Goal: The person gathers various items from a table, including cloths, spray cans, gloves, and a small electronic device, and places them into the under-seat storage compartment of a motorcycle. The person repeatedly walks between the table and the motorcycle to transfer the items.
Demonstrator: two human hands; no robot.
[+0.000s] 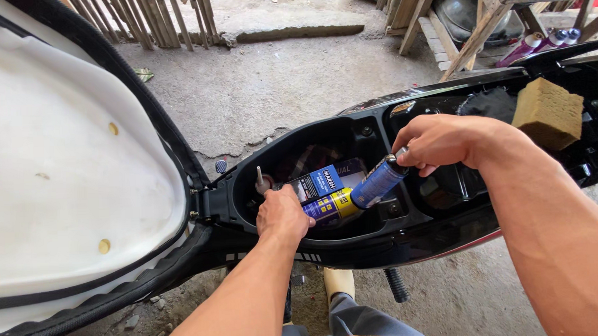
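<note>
Currently I am looking down through the head camera into the open under-seat storage compartment [351, 136] of a black scooter, with the seat [60, 170] tipped up at the left and showing its pale underside.

Right hand [444, 142]: it is curling closed around the top end of a blue cylindrical spray can [377, 181], fingers pinching the cap end. The can is tilting, its lower end reaching down into the compartment and its upper end sitting above the rim. I judge it to be partway in; whether it is going in or coming out I cannot tell from one frame.

Left hand [284, 215]: it is resting at the near edge of the compartment, fingers bent down onto a blue-and-yellow packet [327, 205] lying inside. Whether it is gripping or only pressing the packet I cannot tell, as the fingertips are hidden.

A dark blue booklet [323, 182] is lying flat beside the packet, touching it. A metal rod-like tool [260, 179] is standing at the left end of the compartment.

Status as I read it: booklet and packet are sitting in the compartment already; the can is not settled; the seat is not yet lowered.

Surroundings: a yellow sponge [547, 111] is sitting on the rear bodywork, and purple bottles [530, 47] are lying by a wooden frame on the concrete floor [256, 90].
</note>
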